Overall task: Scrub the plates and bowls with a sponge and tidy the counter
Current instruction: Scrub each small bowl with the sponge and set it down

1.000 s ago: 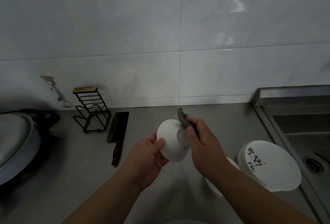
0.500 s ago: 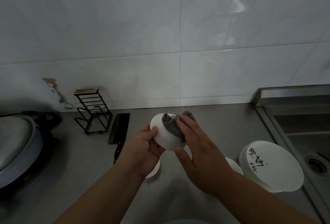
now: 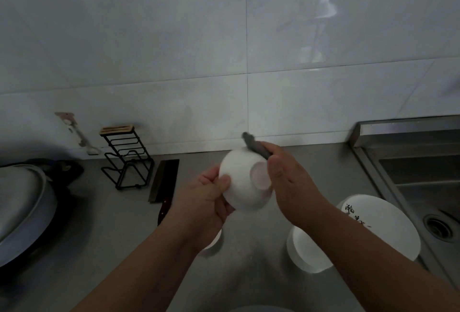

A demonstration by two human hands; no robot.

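Dishwashing in progress: a person holds a white bowl (image 3: 242, 182) bottom-up in the air above a steel surface (image 3: 112, 237), beside the sink (image 3: 423, 182). The bowl is gripped on one side only, so a hard push from the scrubbing hand could likely twist it loose and drop it toward the stack of plates (image 3: 388, 227) and a second bowl (image 3: 306, 249) standing nearby. The left hand (image 3: 206, 202) has its fingers curled round the bowl's wall, thumb pressed on the outside. The right hand (image 3: 288, 187) pinches a grey sponge (image 3: 256, 146) in closed fingers, apparently against the bowl beside its foot ring.
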